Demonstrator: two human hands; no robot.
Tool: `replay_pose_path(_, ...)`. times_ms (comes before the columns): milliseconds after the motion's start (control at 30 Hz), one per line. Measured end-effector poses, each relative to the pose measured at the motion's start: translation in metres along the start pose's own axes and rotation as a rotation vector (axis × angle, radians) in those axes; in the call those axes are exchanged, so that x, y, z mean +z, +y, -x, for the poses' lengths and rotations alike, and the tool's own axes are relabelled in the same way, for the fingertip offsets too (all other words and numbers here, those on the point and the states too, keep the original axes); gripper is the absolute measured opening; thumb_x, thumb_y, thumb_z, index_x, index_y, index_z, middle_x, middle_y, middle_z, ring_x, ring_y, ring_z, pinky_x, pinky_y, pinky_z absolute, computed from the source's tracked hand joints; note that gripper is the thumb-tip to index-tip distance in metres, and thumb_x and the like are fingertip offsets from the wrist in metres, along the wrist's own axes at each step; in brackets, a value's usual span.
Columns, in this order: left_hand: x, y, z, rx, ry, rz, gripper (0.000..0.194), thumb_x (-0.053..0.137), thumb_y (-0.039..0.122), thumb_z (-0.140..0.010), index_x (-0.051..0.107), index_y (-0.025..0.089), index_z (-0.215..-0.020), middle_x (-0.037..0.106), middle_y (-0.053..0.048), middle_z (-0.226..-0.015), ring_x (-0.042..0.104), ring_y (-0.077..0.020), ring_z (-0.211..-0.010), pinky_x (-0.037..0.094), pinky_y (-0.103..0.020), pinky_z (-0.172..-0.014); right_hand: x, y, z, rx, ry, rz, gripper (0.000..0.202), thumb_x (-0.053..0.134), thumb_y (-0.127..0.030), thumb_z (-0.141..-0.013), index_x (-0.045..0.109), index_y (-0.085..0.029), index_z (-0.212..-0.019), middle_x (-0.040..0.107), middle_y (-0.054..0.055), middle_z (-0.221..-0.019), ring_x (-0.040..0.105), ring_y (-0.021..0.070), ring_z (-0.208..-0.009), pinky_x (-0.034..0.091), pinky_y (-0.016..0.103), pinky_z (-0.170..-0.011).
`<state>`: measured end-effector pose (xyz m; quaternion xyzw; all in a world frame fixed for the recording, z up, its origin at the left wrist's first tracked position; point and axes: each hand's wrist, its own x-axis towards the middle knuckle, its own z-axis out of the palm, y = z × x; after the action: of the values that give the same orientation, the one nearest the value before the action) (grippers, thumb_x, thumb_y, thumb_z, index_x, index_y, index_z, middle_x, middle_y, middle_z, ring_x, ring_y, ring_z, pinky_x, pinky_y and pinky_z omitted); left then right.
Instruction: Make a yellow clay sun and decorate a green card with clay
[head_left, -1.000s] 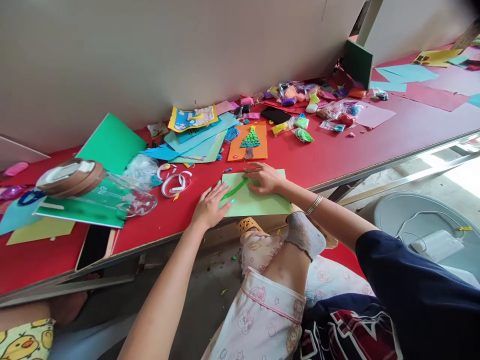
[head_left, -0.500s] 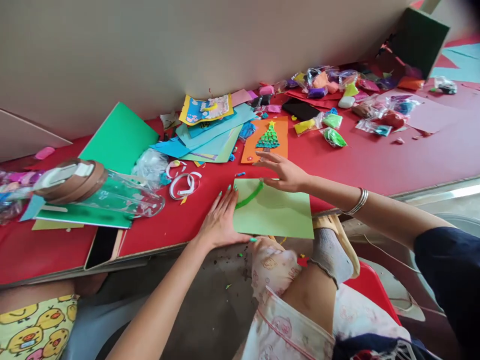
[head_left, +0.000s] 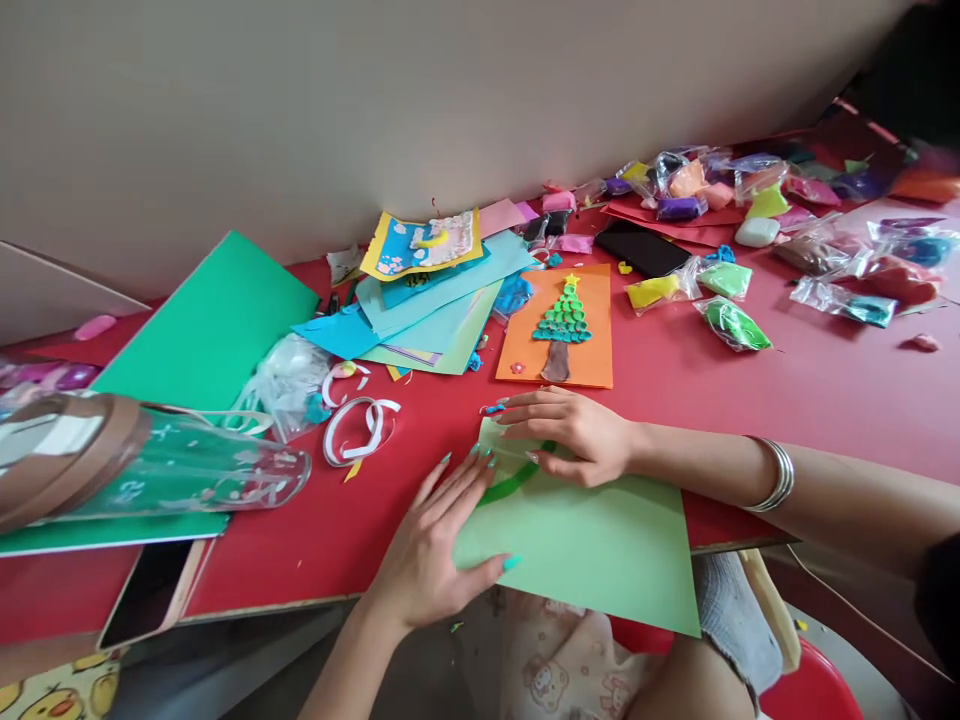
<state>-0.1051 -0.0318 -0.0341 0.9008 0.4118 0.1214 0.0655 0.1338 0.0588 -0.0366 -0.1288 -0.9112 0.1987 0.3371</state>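
A light green sheet of paper (head_left: 600, 560) lies at the table's front edge, its near part jutting over. A curved strip of darker green clay (head_left: 510, 488) crosses its far left corner. My left hand (head_left: 442, 545) rests on the sheet's left edge, fingers stretched out and thumb apart. Over the sheet's far edge lies my right hand (head_left: 577, 435), palm down with fingers extended, covering one end of the clay strip. Just beyond it is an orange card (head_left: 596, 350) bearing a clay tree (head_left: 564, 320) with a yellow star.
Packets of coloured clay (head_left: 735, 325) spread over the back right, near a black phone (head_left: 641, 248). Coloured papers (head_left: 450, 300) are stacked at the back. On the left are a clear bottle (head_left: 217, 455), a green folder (head_left: 217, 310) and white paper strips (head_left: 360, 430).
My right hand has come down flat onto the paper and clay strip. The sheet has turned slightly, and my left hand stays at its left edge. The view has shifted closer.
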Motion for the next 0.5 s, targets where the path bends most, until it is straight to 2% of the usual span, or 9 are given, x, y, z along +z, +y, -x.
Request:
replay_pose_path(67, 0.001, 0.0, 0.001, 0.023, -0.06, -0.011, 0.083, 0.059, 0.054, -0.075, 0.027, 0.016, -0.141, 0.041, -0.013, -0.14, 0.039, -0.0298, -0.128, 0.037, -0.046, -0.104, 0.0, 0.001, -0.001, -0.007, 0.011, 0.015, 0.033, 0.044, -0.02, -0.083, 0.058, -0.01, -0.111, 0.062, 0.014, -0.115, 0.05, 0.023, -0.116, 0.043, 0.039, -0.097)
replay_pose_path(200, 0.002, 0.002, -0.001, -0.005, -0.071, 0.031, 0.102, 0.068, 0.063, -0.06, 0.028, 0.015, -0.141, 0.04, -0.014, -0.14, 0.04, -0.0323, -0.127, 0.043, -0.045, -0.101, -0.006, 0.006, -0.003, 0.008, 0.074, 0.041, 0.03, 0.045, -0.019, -0.082, 0.058, -0.011, -0.108, 0.064, 0.014, -0.11, 0.053, 0.0225, -0.113, 0.045, 0.039, -0.096)
replay_pose_path(400, 0.012, 0.021, -0.013, -0.107, -0.01, 0.09, 0.1, 0.069, 0.062, -0.06, 0.032, 0.014, -0.14, 0.042, -0.015, -0.138, 0.042, -0.0326, -0.126, 0.043, -0.046, -0.1, -0.03, -0.004, -0.002, 0.17, 0.182, 0.035, 0.028, 0.046, -0.019, -0.082, 0.059, -0.013, -0.106, 0.065, 0.014, -0.109, 0.058, 0.0229, -0.106, 0.047, 0.041, -0.092)
replay_pose_path(500, 0.014, 0.028, -0.02, -0.13, 0.06, 0.162, 0.098, 0.063, 0.069, -0.061, 0.037, 0.013, -0.137, 0.045, -0.018, -0.136, 0.044, -0.0344, -0.124, 0.043, -0.048, -0.099, -0.033, -0.013, 0.0, 0.196, 0.11, 0.019, 0.031, 0.049, -0.02, -0.079, 0.059, -0.014, -0.108, 0.064, 0.015, -0.109, 0.058, 0.0238, -0.107, 0.047, 0.041, -0.091)
